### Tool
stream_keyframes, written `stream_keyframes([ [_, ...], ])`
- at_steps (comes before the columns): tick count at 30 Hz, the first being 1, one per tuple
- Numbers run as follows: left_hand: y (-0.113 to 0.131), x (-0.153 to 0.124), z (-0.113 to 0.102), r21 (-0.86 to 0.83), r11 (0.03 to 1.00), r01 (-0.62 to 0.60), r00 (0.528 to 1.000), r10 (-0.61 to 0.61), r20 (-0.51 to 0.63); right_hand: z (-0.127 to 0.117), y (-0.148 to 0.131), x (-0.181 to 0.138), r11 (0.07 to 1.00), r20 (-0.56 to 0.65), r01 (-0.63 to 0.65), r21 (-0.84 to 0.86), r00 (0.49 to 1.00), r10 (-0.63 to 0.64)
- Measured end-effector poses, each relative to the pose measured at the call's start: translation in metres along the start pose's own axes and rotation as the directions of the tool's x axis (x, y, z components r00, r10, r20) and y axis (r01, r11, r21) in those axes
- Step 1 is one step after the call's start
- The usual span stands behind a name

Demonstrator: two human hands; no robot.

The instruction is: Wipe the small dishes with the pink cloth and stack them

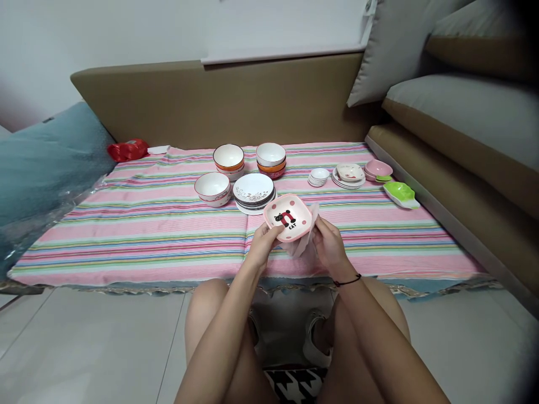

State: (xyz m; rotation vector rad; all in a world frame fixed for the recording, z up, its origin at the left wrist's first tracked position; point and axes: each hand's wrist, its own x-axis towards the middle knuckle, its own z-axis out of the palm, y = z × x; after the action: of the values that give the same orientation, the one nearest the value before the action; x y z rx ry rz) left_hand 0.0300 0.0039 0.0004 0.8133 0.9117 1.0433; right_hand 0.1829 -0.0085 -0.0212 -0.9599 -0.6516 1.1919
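A squarish white dish with a pink rim and a black cat picture (300,212) is held up over the striped cloth. My left hand (264,242) grips its near left edge, thumb on top. At the dish's right edge, my right hand (330,242) is closed on a thin white tissue (300,247), which hangs under and beside the dish. Just behind the dish stands a stack of dark-edged patterned plates (254,188).
Stacked bowls (229,154), more bowls (270,152) and a red-rimmed bowl (213,185) stand behind. Farther right are small white dishes (319,175), a plate stack (348,174), pink bowls (378,168) and a green dish (400,192). Cushions (463,106) rise at right; a red bundle (128,150) lies far left.
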Motion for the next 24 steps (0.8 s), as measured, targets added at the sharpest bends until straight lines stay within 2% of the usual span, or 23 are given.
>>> stream_keyframes([
  [3, 0.0, -0.003, 0.0, 0.041, 0.998, 0.046, 0.999, -0.046, -0.01, 0.003, 0.002, -0.001, 0.998, 0.067, -0.057, 0.02, 0.996, 0.055],
  [6, -0.002, -0.007, 0.003, 0.116, 0.992, 0.056, 0.998, -0.056, -0.006, 0.007, 0.002, -0.004, 0.978, 0.151, -0.204, 0.047, 0.969, 0.195],
  [9, -0.005, -0.009, 0.007, 0.203, 0.978, 0.043, 0.999, -0.042, -0.01, 0.011, -0.002, -0.009, 0.943, 0.175, -0.322, 0.081, 0.936, 0.305],
  [11, -0.007, -0.009, 0.009, 0.227, 0.974, 0.009, 0.999, -0.001, -0.035, 0.013, -0.004, -0.012, 0.93, 0.199, -0.35, 0.109, 0.925, 0.325],
  [13, -0.009, -0.008, 0.01, 0.202, 0.978, -0.052, 0.995, 0.068, -0.076, 0.015, -0.005, -0.013, 0.921, 0.237, -0.368, 0.126, 0.913, 0.332],
  [15, -0.009, -0.008, 0.011, 0.149, 0.987, -0.066, 0.988, 0.085, -0.127, 0.017, -0.003, -0.014, 0.915, 0.248, -0.383, 0.132, 0.906, 0.343],
  [19, -0.008, -0.009, 0.012, 0.048, 0.998, 0.051, 0.986, -0.043, -0.158, 0.021, 0.003, -0.016, 0.94, 0.221, -0.325, 0.098, 0.929, 0.298],
  [22, -0.006, -0.009, 0.009, -0.028, 0.988, 0.152, 0.986, -0.153, -0.061, 0.023, 0.004, -0.02, 0.986, 0.214, -0.166, 0.007, 0.964, 0.161],
  [24, -0.005, -0.009, 0.007, -0.056, 0.966, 0.252, 0.968, -0.25, 0.031, 0.024, 0.001, -0.022, 0.993, 0.175, -0.028, -0.112, 0.983, 0.048],
])
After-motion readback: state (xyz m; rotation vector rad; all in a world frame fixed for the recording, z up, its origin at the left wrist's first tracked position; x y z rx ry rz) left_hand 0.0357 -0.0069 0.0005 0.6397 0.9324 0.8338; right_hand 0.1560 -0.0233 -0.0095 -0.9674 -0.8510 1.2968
